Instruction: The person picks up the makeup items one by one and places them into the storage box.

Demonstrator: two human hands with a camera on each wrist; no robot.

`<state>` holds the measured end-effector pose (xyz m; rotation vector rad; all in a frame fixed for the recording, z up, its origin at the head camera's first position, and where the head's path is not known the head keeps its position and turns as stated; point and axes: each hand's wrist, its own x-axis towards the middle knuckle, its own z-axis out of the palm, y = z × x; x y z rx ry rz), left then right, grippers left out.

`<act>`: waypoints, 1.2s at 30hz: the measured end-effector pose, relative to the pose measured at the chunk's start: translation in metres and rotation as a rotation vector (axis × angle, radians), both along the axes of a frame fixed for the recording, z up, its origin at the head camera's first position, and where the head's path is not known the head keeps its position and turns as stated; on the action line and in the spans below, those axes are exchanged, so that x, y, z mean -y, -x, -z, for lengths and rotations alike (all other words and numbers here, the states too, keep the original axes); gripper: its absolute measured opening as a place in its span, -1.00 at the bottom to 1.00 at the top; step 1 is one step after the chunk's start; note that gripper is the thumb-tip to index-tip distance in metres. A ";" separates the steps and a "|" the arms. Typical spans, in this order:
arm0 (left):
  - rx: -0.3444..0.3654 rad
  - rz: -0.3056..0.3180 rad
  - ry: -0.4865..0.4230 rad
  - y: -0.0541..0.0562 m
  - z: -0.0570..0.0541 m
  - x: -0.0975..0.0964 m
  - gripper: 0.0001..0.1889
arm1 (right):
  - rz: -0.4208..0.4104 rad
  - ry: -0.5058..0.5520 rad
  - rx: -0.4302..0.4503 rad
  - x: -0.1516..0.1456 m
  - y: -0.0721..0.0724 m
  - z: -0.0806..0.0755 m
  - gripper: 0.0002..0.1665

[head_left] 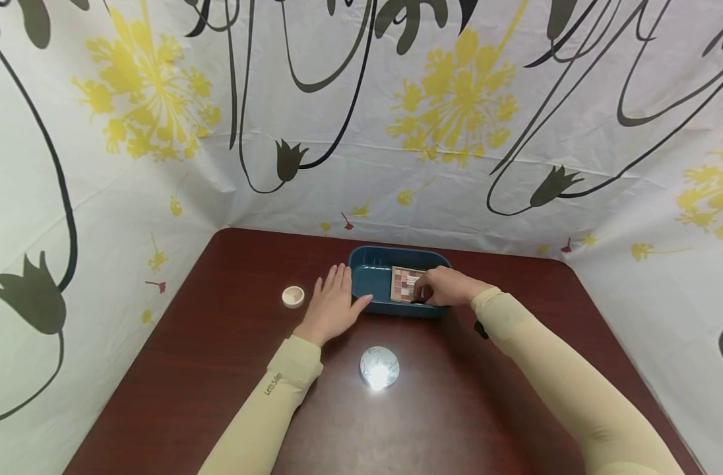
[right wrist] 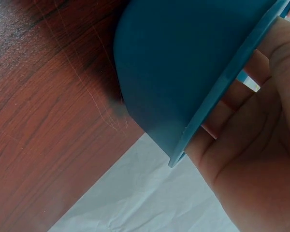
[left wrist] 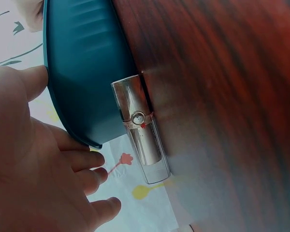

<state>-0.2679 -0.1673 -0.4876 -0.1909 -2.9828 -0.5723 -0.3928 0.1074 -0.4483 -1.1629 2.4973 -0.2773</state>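
A blue plastic tub (head_left: 370,310) stands near the table's far edge. An eyeshadow palette (head_left: 400,282) lies inside it. My left hand (head_left: 330,307) lies beside the tub's left end, fingers extended, its thumb at the rim. In the left wrist view a lipstick tube (left wrist: 144,147) with a clear part stands close to the tub, near that hand. My right hand (head_left: 447,285) reaches over the tub's right end, fingers bent down inside at the palette's right edge. A small black item (head_left: 418,302) shows at its fingertips; I cannot tell whether they pinch it.
Left of my left hand sits a small round cream-coloured container (head_left: 293,297). A round, shiny patterned case (head_left: 379,367) with a bright glare lies on the table (head_left: 361,435) between my forearms. White patterned cloth (head_left: 338,198) rises behind the table and along both sides.
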 end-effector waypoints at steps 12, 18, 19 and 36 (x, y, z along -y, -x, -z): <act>0.007 0.001 -0.001 0.000 -0.001 0.000 -0.05 | 0.008 0.011 -0.006 -0.003 0.000 0.000 -0.68; 0.006 0.000 0.009 0.000 -0.001 0.000 -0.05 | 0.021 0.036 -0.014 -0.003 -0.001 0.001 -0.71; 0.005 0.000 0.010 0.000 -0.001 0.000 -0.06 | 0.023 0.037 -0.018 -0.003 -0.001 0.001 -0.71; 0.003 0.005 0.006 0.000 -0.001 0.000 -0.05 | 0.042 0.060 -0.045 -0.006 -0.003 0.003 -0.70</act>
